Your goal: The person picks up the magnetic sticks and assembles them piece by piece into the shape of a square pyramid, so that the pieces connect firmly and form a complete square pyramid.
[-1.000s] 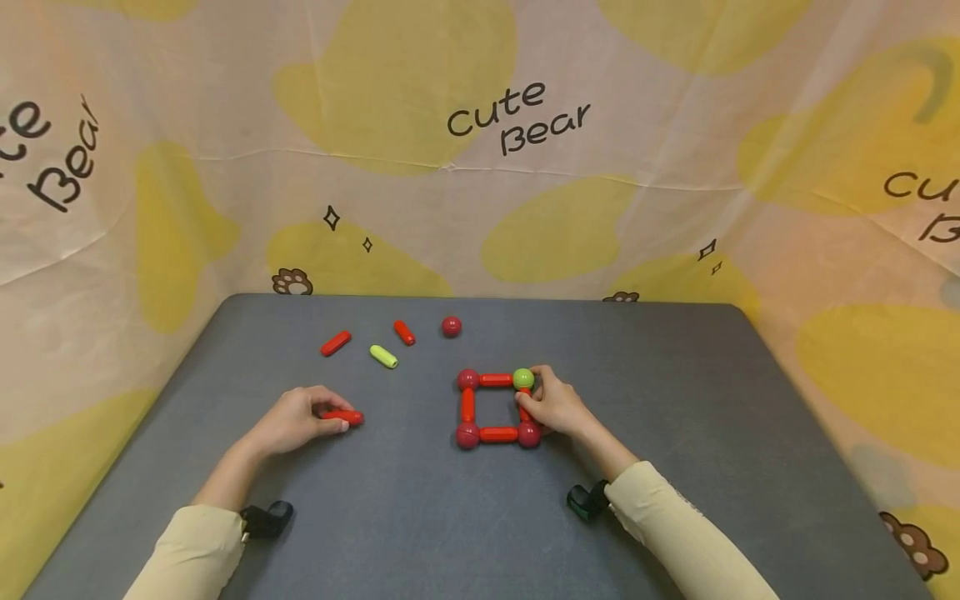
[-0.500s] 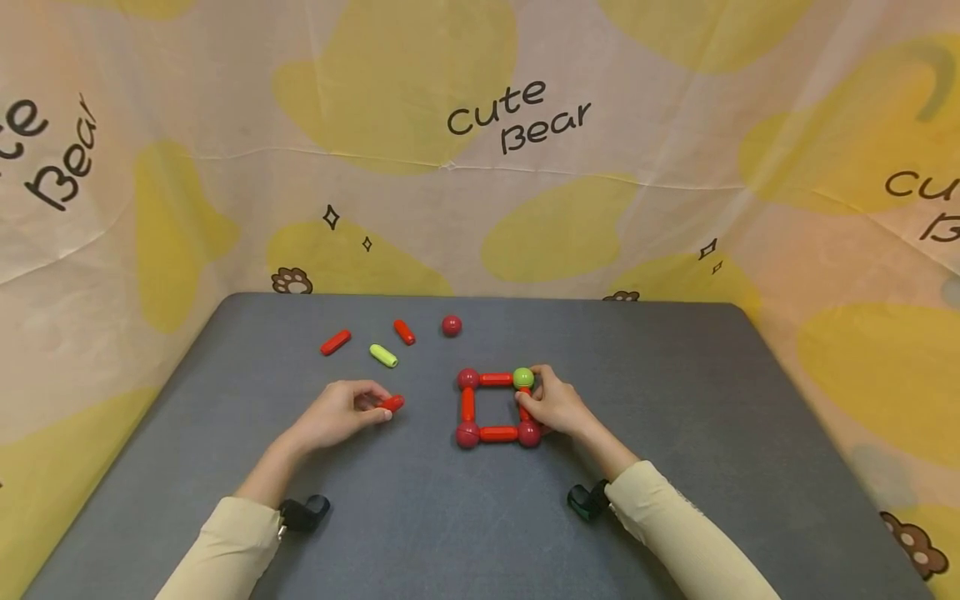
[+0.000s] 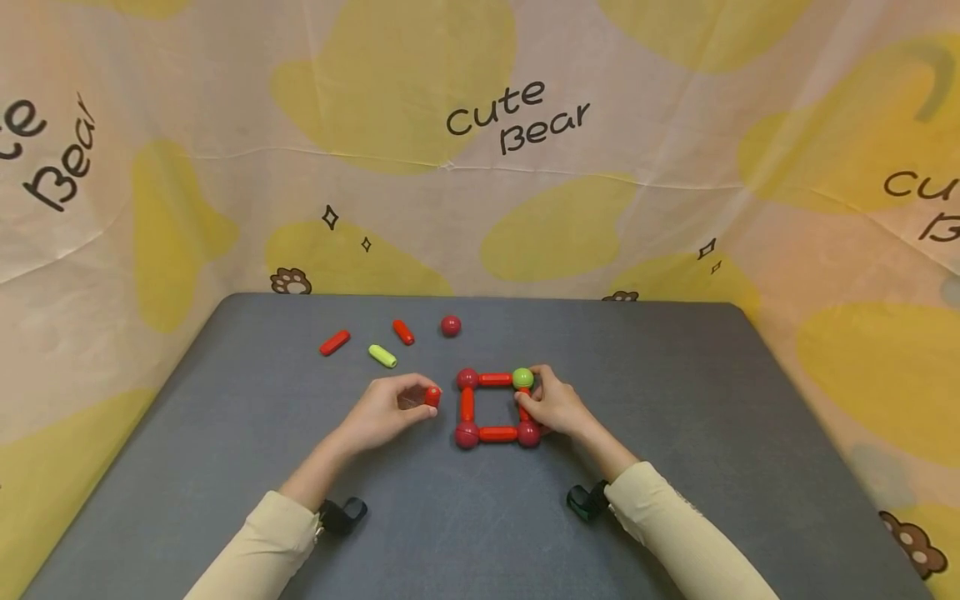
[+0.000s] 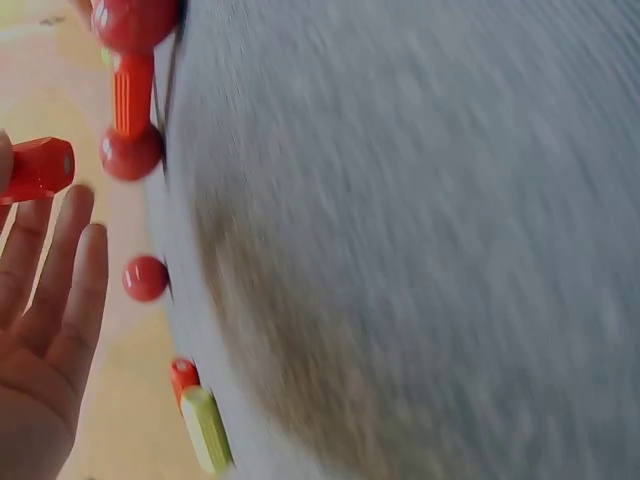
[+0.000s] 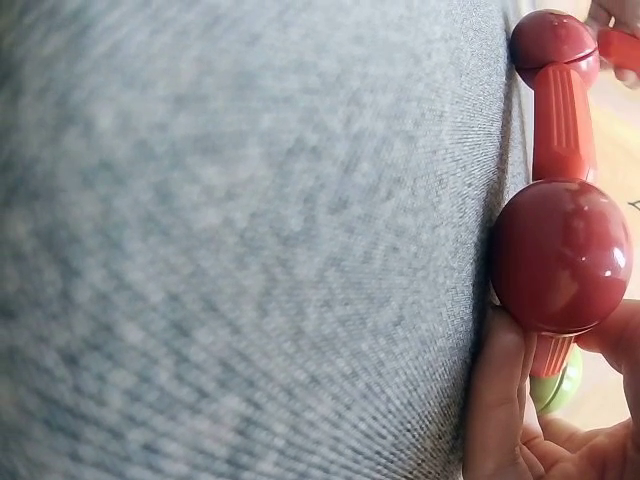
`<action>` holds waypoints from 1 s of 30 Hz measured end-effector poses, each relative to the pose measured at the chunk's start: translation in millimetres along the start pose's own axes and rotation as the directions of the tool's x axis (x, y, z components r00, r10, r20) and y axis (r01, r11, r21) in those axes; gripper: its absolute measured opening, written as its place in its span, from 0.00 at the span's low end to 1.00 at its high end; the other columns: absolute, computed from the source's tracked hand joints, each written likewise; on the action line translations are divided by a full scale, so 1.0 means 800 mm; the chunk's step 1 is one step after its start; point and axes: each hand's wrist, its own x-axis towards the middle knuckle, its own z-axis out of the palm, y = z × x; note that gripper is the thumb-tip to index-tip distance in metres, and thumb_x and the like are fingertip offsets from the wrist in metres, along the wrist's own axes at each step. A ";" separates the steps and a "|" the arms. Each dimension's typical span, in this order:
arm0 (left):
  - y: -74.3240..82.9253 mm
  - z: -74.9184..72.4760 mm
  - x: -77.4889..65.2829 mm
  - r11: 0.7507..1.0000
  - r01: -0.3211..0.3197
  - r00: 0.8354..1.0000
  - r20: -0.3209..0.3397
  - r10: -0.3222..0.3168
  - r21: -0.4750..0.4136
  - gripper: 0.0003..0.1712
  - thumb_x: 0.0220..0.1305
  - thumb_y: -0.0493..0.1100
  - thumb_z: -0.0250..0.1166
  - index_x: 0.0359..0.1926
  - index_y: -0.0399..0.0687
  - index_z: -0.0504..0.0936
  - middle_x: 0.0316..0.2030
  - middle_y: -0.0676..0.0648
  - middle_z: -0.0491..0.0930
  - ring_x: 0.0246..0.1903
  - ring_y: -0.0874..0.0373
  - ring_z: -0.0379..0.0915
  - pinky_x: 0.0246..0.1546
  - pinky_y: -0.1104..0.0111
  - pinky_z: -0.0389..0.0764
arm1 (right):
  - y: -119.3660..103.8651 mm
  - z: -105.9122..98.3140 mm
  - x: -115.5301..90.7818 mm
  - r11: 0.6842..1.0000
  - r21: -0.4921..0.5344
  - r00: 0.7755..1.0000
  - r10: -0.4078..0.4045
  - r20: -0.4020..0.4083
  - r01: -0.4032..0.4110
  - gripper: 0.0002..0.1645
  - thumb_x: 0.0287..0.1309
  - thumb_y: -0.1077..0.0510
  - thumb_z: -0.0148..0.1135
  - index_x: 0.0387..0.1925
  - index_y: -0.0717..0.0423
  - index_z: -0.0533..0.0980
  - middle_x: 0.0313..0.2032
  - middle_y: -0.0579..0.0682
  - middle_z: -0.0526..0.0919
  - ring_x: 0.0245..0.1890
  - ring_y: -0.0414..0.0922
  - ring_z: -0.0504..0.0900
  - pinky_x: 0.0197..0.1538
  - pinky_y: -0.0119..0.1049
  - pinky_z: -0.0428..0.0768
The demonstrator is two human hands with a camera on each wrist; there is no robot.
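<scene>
A square frame of red rods lies on the table, with dark red balls at three corners and a green ball at the far right one. My right hand grips the frame's right-hand rod, just beside the near right ball. Between thumb and fingertips my left hand pinches a loose red rod, turned nearly upright, a little left of the frame's left rod. In the left wrist view the held rod shows a small round spot on its end.
Behind the left hand lie two red rods, one at the far left and one further right, with a yellow-green rod between them. A loose red ball sits behind the frame. Printed cloth hangs beyond the table.
My left hand has moved right toward the frame, carrying the red rod and turning it from lying sideways to nearly upright. The right hand and the frame have stayed in place.
</scene>
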 end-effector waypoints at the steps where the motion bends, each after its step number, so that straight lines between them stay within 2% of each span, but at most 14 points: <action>1: 0.002 0.003 0.001 1.000 -0.011 1.000 0.002 0.011 -0.011 0.13 0.52 0.39 0.68 0.41 0.46 0.81 0.32 0.54 0.81 0.34 0.61 0.78 0.38 0.67 0.78 | 0.000 0.000 0.000 1.000 -0.001 1.000 -0.003 -0.001 0.003 0.31 0.57 0.54 0.60 0.58 0.62 0.62 0.25 0.49 0.77 0.15 0.39 0.74 0.19 0.33 0.72; 8: 0.013 0.025 0.007 0.999 -0.047 0.998 0.034 0.048 -0.025 0.11 0.51 0.40 0.70 0.37 0.54 0.80 0.29 0.57 0.80 0.32 0.64 0.76 0.36 0.70 0.78 | -0.001 0.000 0.000 1.000 -0.016 1.000 -0.003 -0.010 0.003 0.31 0.57 0.53 0.60 0.58 0.62 0.63 0.24 0.48 0.77 0.16 0.39 0.73 0.20 0.32 0.71; 15: 0.020 0.041 0.011 0.996 -0.072 0.995 0.070 0.076 -0.056 0.12 0.50 0.39 0.70 0.37 0.54 0.80 0.30 0.57 0.79 0.31 0.64 0.76 0.35 0.71 0.78 | -0.001 0.000 0.000 1.000 -0.019 1.000 -0.008 -0.019 0.008 0.31 0.56 0.54 0.61 0.58 0.62 0.63 0.24 0.48 0.77 0.17 0.39 0.72 0.20 0.32 0.71; 21: 0.019 0.046 0.010 0.996 -0.064 0.994 0.086 0.069 -0.057 0.12 0.50 0.39 0.71 0.36 0.56 0.80 0.29 0.57 0.78 0.30 0.64 0.75 0.33 0.71 0.77 | -0.001 0.002 0.000 1.000 -0.007 1.000 -0.003 -0.017 0.003 0.31 0.56 0.54 0.61 0.58 0.63 0.63 0.24 0.48 0.77 0.15 0.39 0.73 0.19 0.32 0.71; 30: 0.017 0.044 0.011 0.995 -0.063 0.991 0.109 0.071 -0.075 0.14 0.50 0.39 0.71 0.40 0.50 0.81 0.31 0.56 0.80 0.31 0.63 0.76 0.35 0.70 0.78 | -0.002 0.001 -0.003 1.000 -0.002 1.000 0.004 -0.020 -0.004 0.33 0.57 0.53 0.60 0.59 0.63 0.62 0.25 0.49 0.78 0.17 0.39 0.73 0.21 0.32 0.71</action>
